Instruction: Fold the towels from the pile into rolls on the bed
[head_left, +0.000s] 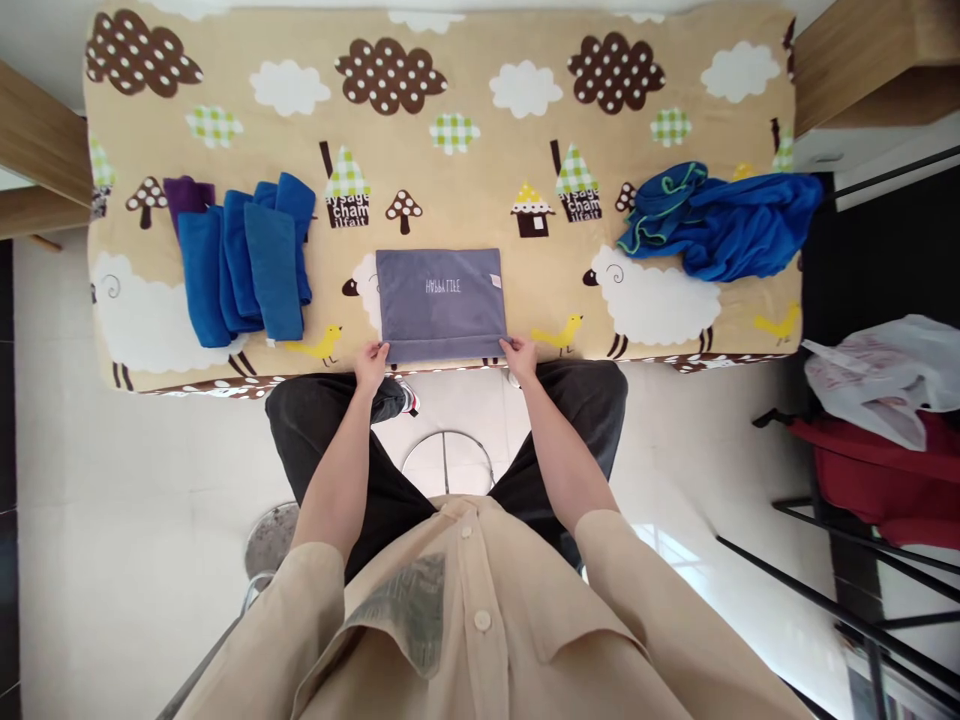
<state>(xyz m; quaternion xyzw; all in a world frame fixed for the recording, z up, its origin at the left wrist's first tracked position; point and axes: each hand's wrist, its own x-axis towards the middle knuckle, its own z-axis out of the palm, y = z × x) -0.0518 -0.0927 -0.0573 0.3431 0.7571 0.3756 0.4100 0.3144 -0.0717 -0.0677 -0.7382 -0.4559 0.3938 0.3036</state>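
Note:
A grey-purple cloth [441, 300] with printed lettering lies flat on the patterned cover [465, 200], close to its front edge. A strip along the cloth's near side looks folded over. My left hand [371, 365] pinches the near left corner of the cloth, and my right hand [520, 357] pinches the near right corner. To the left lie several blue cloths [274, 265], rolled or folded, with a purple one [187, 200] partly beneath them. Crumpled blue cloths [720, 225], one with green edging, are heaped on the right.
Below the cover's front edge are my knees and a round metal stool frame [448, 450]. A white plastic bag [885, 375] sits on red fabric [885, 480] at the right, near black metal bars [810, 595]. Wooden furniture [862, 70] stands at the back right.

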